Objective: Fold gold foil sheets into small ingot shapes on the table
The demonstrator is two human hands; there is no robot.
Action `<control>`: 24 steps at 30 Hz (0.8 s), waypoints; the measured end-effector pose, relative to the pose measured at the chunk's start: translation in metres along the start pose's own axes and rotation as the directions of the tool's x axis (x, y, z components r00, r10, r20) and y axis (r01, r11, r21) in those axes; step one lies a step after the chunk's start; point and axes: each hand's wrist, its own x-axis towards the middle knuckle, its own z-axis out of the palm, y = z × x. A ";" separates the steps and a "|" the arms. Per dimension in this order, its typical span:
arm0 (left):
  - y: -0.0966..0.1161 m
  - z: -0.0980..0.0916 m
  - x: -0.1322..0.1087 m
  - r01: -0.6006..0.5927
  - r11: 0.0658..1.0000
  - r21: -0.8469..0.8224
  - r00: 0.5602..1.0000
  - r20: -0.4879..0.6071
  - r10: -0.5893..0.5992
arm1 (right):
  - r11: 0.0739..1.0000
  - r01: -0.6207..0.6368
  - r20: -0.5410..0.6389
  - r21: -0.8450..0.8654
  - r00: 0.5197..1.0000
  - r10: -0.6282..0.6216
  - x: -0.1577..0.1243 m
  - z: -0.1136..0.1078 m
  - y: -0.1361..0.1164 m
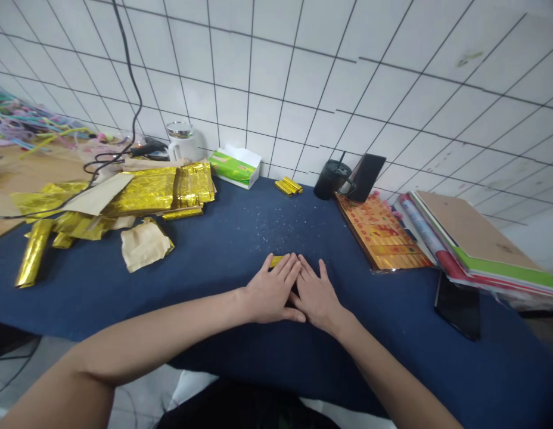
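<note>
Both hands lie side by side on the dark blue tablecloth, fingers stretched out and pointing away from me. My left hand covers most of a small gold foil roll, whose end shows by its fingertips. Its fingers overlap the fingertips of my right hand, which also rests flat. How far the roll reaches under the hands is hidden. Beyond them, several finished-looking gold foil rolls lie together near the wall.
To the left are stacked gold foil sheets, a crumpled paper piece and a larger gold roll. A green tissue pack and black mug stand at the back. Rightward are an orange-gold packet, folders and a phone.
</note>
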 end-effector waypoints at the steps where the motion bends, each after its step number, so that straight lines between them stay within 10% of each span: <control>1: -0.001 0.004 0.000 0.001 1.000 -0.006 1.000 0.012 -0.001 | 1.000 -0.003 0.003 0.005 1.000 0.003 0.000 0.000 0.000; 10: -0.038 0.000 -0.028 0.027 1.000 0.008 0.993 0.111 -0.028 | 1.000 0.001 -0.010 0.029 1.000 -0.001 -0.002 0.000 0.005; 24: -0.038 0.001 -0.028 0.030 0.999 0.021 0.994 0.104 -0.032 | 0.988 0.010 -0.040 0.154 0.999 -0.004 -0.005 0.006 0.012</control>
